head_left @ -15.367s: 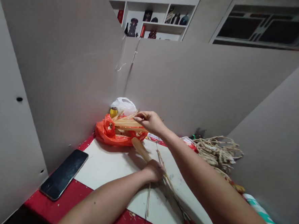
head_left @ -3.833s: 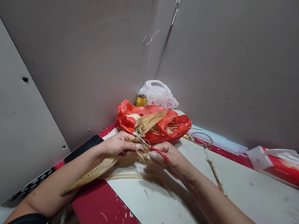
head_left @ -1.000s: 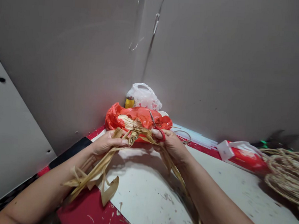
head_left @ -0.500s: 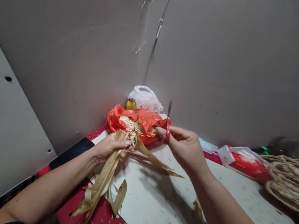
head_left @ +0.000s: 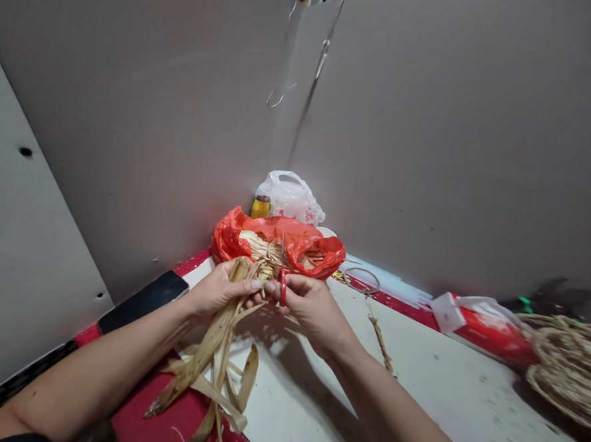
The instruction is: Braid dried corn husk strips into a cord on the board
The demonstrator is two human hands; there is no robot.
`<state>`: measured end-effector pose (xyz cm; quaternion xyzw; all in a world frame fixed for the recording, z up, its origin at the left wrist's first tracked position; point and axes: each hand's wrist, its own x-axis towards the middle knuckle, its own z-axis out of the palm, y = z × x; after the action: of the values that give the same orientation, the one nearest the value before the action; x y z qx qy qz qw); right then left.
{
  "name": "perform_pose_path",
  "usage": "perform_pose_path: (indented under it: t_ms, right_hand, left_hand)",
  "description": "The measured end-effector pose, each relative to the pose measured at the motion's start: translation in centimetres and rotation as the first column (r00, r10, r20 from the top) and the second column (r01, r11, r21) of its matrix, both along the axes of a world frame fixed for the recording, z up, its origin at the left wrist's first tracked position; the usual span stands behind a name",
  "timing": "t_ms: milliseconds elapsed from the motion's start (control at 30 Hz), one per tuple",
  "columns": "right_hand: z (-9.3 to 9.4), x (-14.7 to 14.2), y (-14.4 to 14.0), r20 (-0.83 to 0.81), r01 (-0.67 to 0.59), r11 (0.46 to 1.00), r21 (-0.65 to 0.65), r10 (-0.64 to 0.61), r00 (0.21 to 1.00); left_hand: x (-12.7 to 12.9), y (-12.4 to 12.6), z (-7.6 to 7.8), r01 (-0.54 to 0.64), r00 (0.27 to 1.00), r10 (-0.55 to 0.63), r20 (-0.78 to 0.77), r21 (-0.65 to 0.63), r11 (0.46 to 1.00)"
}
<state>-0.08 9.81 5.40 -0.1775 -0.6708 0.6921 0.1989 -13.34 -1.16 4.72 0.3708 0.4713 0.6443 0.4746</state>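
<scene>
The left hand [head_left: 220,290] is closed around a bundle of dry husks [head_left: 218,340] that hangs toward the near left. Just right, touching it, the right hand [head_left: 310,308] pinches red scissors [head_left: 283,273], blades up, near the orange bag [head_left: 279,243].

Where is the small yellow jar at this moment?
In the head view, the yellow jar stands in the far corner of the table, left of the white plastic bag and just behind the orange-red bag.
</scene>
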Motion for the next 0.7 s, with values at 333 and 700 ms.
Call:
perform_pose_path:
  t_ms: [333,700]
  right_hand:
    - [2.2,1.3,1.7,0.049,0.017,0.995,0.096,-0.022,0.999]
    - [2.7,2.2,2.5,0.06,-0.058,0.979,0.194,0.047,0.997]
  left_hand:
    - [-0.9,-0.6,0.9,0.062,0.994,-0.067,-0.086,-0.062,0.996]
    - [0.9,-1.0,-0.4,-0.187,0.666,0.325,-0.671,0.272,0.944]
